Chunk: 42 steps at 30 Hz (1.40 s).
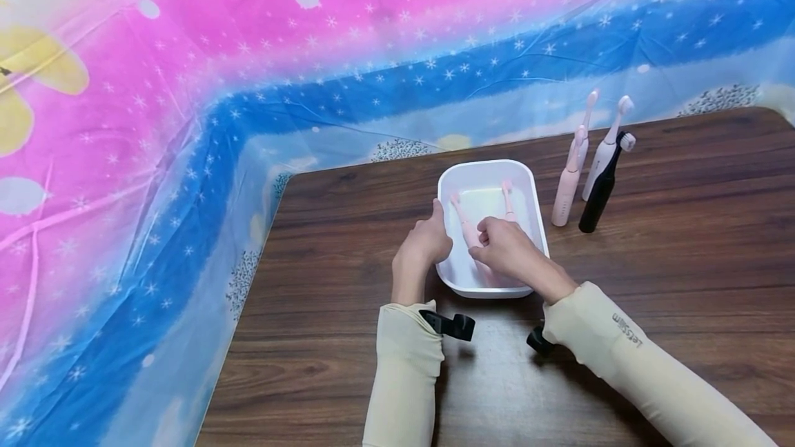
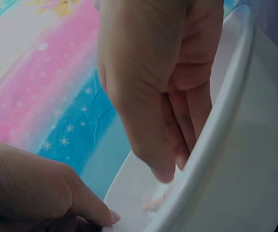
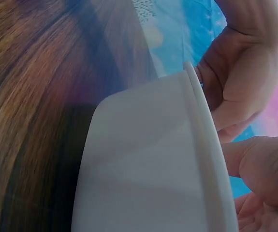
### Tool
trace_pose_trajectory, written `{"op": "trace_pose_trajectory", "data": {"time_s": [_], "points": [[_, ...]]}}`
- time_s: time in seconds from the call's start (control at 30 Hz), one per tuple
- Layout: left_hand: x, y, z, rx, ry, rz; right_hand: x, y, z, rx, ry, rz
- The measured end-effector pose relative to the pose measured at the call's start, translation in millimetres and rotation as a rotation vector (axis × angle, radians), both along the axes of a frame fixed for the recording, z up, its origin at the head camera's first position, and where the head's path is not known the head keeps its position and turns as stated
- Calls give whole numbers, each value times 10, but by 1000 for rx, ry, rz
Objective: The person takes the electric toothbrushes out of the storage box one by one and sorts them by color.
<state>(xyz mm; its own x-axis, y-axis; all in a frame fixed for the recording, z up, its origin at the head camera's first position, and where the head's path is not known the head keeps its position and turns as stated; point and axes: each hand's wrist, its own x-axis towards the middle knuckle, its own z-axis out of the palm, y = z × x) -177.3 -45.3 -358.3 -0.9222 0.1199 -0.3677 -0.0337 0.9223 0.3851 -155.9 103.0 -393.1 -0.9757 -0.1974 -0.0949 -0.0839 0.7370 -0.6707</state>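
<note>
A white bin (image 1: 537,199) stands on the table, with two pink electric toothbrushes inside. In the head view my left hand (image 1: 425,240) grips the bin's left rim, fingers curled at the edge. Reaching in from the right, my right hand (image 1: 512,250) pinches the handle of the left pink toothbrush (image 1: 461,214); its fingers hide part of that handle. The other pink toothbrush (image 1: 508,199) lies further right, its lower end behind the right hand. Past the bin wall in the left wrist view, the right hand (image 2: 153,87) points down with thumb and fingers close together.
Right of the bin, several electric toothbrushes stand upright: a pink one (image 1: 565,195), a black one (image 1: 599,192), a white one (image 1: 604,157) and a pale one partly hidden behind the pink. A patterned cloth (image 1: 373,109) hangs along the far and left edges of the brown wooden table (image 1: 323,336).
</note>
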Motion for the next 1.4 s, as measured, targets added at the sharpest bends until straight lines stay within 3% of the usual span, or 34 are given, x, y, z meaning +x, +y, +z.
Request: {"op": "trace_pose_trajectory", "data": {"time_s": [0.57, 1.1, 1.4], "points": [[-9, 10, 6, -4, 2, -16, -128, -96, -78, -53, -119, -29], [-13, 14, 4, -21, -12, -8, -203, -169, -154, -36, -135, -62], [-3, 7, 9, 3, -9, -11, -185, -148, -119, -62, -131, -65]]}}
